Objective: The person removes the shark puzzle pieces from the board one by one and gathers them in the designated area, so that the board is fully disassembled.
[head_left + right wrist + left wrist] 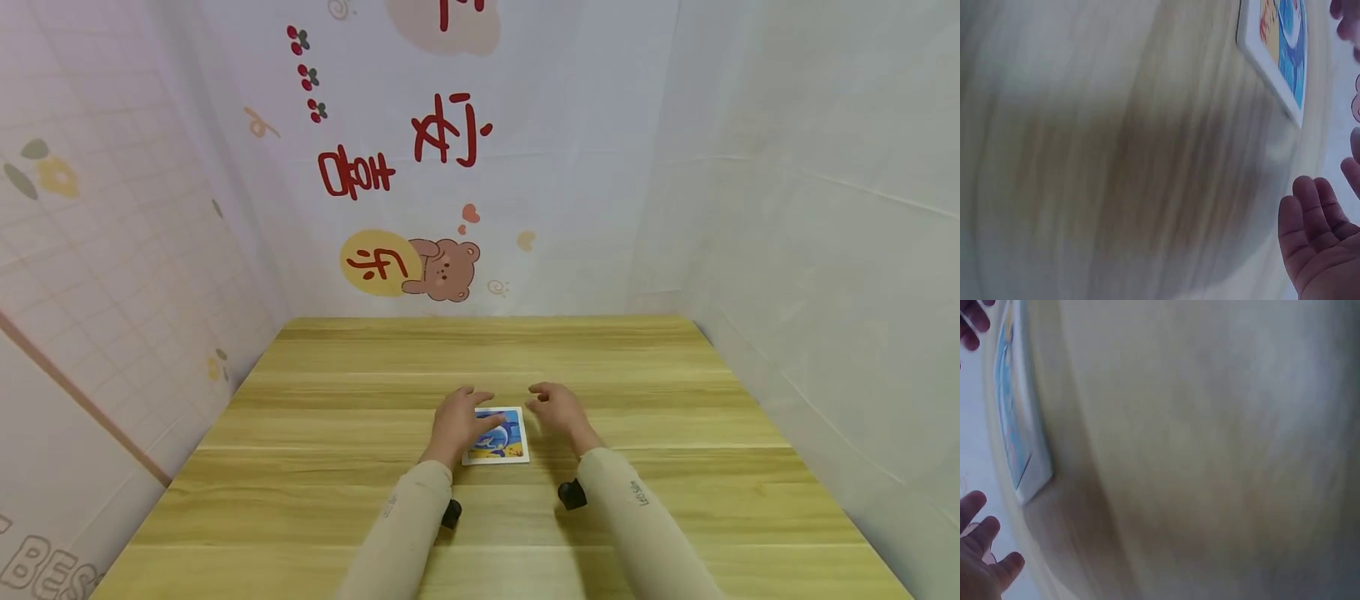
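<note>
A flat square picture board (pixel 512 432) with a white border lies on the wooden table. It shows a blue sea scene with a yellow bottom, and its raised white edge is visible in the right wrist view. My left hand (pixel 457 423) hovers at the board's left side, thumb stretched over the picture and covering part of it. Beyond the right edge, my right hand (pixel 558 411) hangs apart from the board, its fingers loosely bent and holding nothing. The right palm (pixel 1329 265) faces the camera in the right wrist view, while the left fingers (pixel 1007 570) appear spread in the left wrist view.
The wood-grain table (pixel 360 358) meets a printed back wall sheet (pixel 570 208) with a bear and red characters. White sheets also bound the left and right sides. A dark wrist device (pixel 572 495) sits beneath the right sleeve, and another (pixel 452 514) beneath the left.
</note>
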Demonstrator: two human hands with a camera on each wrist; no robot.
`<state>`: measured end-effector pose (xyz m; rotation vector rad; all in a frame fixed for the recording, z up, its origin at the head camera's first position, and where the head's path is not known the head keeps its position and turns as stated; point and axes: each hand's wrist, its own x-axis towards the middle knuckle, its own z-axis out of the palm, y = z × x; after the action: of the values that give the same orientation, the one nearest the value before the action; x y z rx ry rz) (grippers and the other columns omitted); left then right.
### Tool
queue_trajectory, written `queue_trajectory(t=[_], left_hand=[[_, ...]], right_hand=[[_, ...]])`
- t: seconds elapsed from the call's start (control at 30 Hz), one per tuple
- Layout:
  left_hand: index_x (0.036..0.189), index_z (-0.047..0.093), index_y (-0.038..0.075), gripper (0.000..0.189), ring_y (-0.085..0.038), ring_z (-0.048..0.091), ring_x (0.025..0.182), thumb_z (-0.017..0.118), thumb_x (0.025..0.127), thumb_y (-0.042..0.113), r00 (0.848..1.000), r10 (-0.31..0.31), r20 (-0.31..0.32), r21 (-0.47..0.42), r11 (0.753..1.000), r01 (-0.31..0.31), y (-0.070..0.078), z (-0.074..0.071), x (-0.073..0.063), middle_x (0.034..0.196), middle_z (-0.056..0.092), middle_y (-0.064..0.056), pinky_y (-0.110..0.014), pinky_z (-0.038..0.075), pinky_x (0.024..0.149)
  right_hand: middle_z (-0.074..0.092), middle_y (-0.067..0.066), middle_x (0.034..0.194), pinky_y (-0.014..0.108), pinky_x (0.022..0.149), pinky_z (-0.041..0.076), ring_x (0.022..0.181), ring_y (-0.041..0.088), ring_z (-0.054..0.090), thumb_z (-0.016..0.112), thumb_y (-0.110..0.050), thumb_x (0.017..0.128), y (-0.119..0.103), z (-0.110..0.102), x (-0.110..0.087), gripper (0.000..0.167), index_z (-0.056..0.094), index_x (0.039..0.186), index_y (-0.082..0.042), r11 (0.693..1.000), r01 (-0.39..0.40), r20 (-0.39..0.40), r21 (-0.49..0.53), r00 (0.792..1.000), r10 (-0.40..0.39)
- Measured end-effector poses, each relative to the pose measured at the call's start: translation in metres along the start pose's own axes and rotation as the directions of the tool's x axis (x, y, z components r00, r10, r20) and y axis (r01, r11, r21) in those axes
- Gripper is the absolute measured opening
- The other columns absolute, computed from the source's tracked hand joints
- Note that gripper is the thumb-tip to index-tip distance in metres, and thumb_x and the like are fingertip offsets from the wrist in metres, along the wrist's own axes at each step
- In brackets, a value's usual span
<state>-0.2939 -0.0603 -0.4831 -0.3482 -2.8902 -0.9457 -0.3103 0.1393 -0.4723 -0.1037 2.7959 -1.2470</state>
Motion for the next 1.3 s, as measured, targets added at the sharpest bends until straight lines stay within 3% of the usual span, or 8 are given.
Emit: queue_trajectory(t=[0.17, 0.27, 0.4, 0.67, 1.03, 1.2, 1.3], left_hand=[[0.122, 0.072, 0.015, 0.046, -0.039, 0.051, 0.126, 0.077, 0.085, 0.042, 0.997, -0.031, -0.065, 0.029, 0.999, 0.033, 0.002, 0.011, -0.004, 0.135, 0.057, -0.02, -0.056, 0.037, 0.104], [0.118, 0.074, 0.015, 0.044, -0.038, 0.054, 0.123, 0.078, 0.084, 0.043, 0.994, -0.045, -0.096, 0.051, 0.997, 0.05, 0.002, 0.018, -0.006, 0.132, 0.06, -0.019, -0.056, 0.041, 0.1], [0.114, 0.076, 0.015, 0.04, -0.038, 0.056, 0.121, 0.079, 0.083, 0.041, 0.993, -0.039, -0.113, 0.077, 0.996, 0.048, 0.002, 0.022, -0.008, 0.13, 0.061, -0.019, -0.057, 0.042, 0.097], [0.109, 0.078, 0.016, 0.036, -0.033, 0.06, 0.107, 0.079, 0.083, 0.04, 0.993, -0.06, -0.103, 0.141, 0.987, 0.074, 0.005, 0.02, -0.011, 0.112, 0.067, -0.011, -0.051, 0.042, 0.092], [0.106, 0.079, 0.018, 0.035, -0.029, 0.061, 0.105, 0.08, 0.082, 0.043, 0.991, -0.114, -0.076, 0.191, 0.973, 0.127, 0.011, 0.023, -0.009, 0.106, 0.068, -0.005, -0.053, 0.043, 0.092], [0.106, 0.079, 0.018, 0.034, -0.028, 0.061, 0.104, 0.08, 0.082, 0.042, 0.99, -0.124, -0.073, 0.192, 0.972, 0.136, 0.011, 0.022, -0.007, 0.105, 0.068, -0.004, -0.051, 0.044, 0.09], [0.106, 0.079, 0.018, 0.034, -0.027, 0.06, 0.104, 0.08, 0.082, 0.042, 0.989, -0.132, -0.073, 0.192, 0.971, 0.144, 0.012, 0.023, -0.006, 0.105, 0.068, -0.004, -0.05, 0.044, 0.09]], right_hand=[[0.066, 0.016, 0.118, 0.044, 0.087, 0.051, 0.105, 0.031, 0.063, 0.06, -0.013, 0.098, 0.0, 0.013, 0.003, 0.03, 0.065, 0.126, -0.002, 0.982, -0.082, 0.028, 0.169, 0.997, 0.078], [0.067, 0.016, 0.115, 0.043, 0.086, 0.051, 0.101, 0.029, 0.064, 0.061, -0.012, 0.098, 0.001, 0.018, 0.003, 0.029, 0.066, 0.124, -0.001, 0.973, -0.11, 0.046, 0.202, 0.994, 0.102], [0.067, 0.015, 0.117, 0.044, 0.09, 0.049, 0.105, 0.028, 0.062, 0.063, -0.012, 0.096, 0.003, 0.021, 0.0, 0.028, 0.068, 0.122, -0.002, 0.982, -0.099, 0.035, 0.162, 0.995, 0.094], [0.069, 0.01, 0.105, 0.032, 0.074, 0.046, 0.086, 0.021, 0.056, 0.067, -0.007, 0.091, 0.003, 0.027, 0.0, 0.023, 0.071, 0.113, -0.001, 0.992, -0.062, 0.032, 0.108, 0.998, 0.059], [0.069, 0.012, 0.113, 0.042, 0.088, 0.047, 0.096, 0.024, 0.057, 0.067, -0.007, 0.091, 0.007, 0.034, 0.002, 0.023, 0.073, 0.113, -0.003, 0.996, -0.072, 0.024, 0.05, 0.997, 0.071], [0.069, 0.013, 0.118, 0.047, 0.096, 0.044, 0.109, 0.028, 0.059, 0.066, -0.006, 0.091, 0.005, 0.031, 0.001, 0.025, 0.073, 0.114, -0.001, 0.998, -0.041, 0.035, 0.052, 0.999, 0.04], [0.069, 0.014, 0.117, 0.046, 0.095, 0.045, 0.106, 0.028, 0.059, 0.065, -0.004, 0.091, 0.005, 0.029, 0.001, 0.025, 0.072, 0.114, 0.0, 0.998, -0.023, 0.053, 0.06, 0.998, 0.02]])
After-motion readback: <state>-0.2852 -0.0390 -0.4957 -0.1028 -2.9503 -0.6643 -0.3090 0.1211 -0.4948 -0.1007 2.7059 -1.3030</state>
